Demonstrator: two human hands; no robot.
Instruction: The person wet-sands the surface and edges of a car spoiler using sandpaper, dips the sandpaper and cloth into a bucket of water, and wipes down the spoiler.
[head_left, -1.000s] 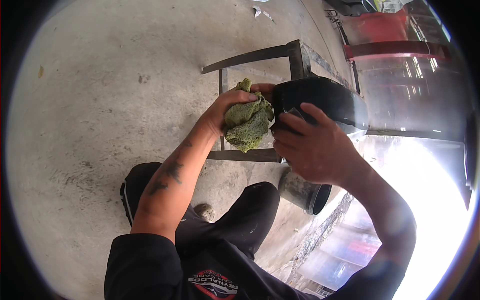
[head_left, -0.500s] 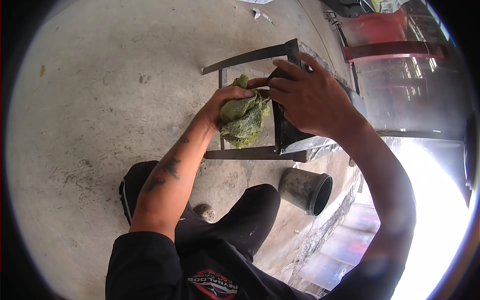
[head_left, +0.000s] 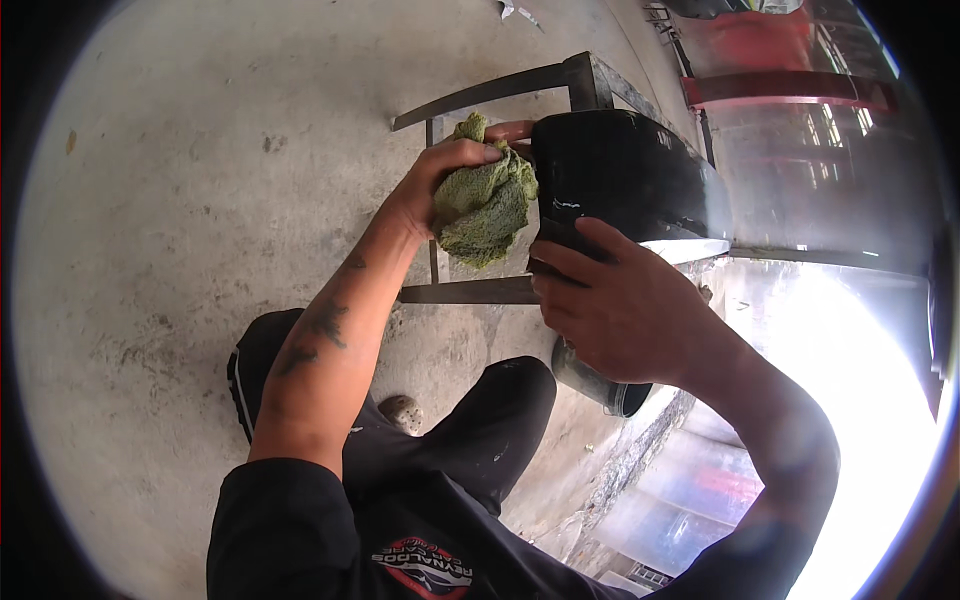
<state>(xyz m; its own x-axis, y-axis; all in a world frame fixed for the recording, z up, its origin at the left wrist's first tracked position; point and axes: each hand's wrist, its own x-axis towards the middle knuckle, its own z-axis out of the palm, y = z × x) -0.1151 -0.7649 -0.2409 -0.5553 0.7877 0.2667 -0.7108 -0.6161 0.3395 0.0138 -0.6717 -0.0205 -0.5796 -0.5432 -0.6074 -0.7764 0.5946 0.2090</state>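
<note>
Left hand (head_left: pixel 425 190) gripping green rag (head_left: pixel 485 205), right hand (head_left: pixel 610 305) holding black part (head_left: pixel 620 175)

A crumpled green rag (head_left: pixel 484 205) presses against a glossy black panel (head_left: pixel 620 175) (held tilted).

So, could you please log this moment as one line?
left hand: grips green rag against black part | right hand: holds black part at near edge | below: metal frame, concrete floor
</note>
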